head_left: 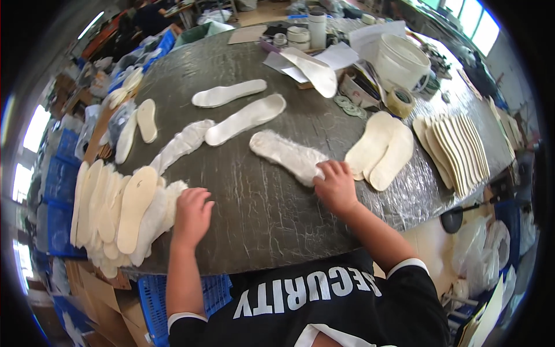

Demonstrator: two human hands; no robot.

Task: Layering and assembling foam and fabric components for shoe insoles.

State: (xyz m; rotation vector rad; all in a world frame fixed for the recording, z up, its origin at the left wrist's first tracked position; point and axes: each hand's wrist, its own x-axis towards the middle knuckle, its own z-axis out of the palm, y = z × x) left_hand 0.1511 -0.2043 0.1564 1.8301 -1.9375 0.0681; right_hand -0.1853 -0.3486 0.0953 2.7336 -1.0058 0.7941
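A fluffy white insole [283,153] lies pile side up on the dark table, in front of me. My right hand [336,186] grips its near right end, fingers closed over the edge. My left hand [193,217] rests low over the table with loosely bent fingers apart and nothing visible in them. Just left of it is a fluffy insole [173,199] at the edge of a fanned pile of cream insoles [137,202]. Two plain cream insoles [391,155] overlap to the right of my right hand.
Smooth white insoles [245,120] and a curled fluffy strip [182,144] lie farther off. A neat row of cream insoles [454,151] stands at the right. A white bucket [399,62], a tape roll [400,102] and jars [298,37] crowd the far side. A blue crate [217,292] sits below the table.
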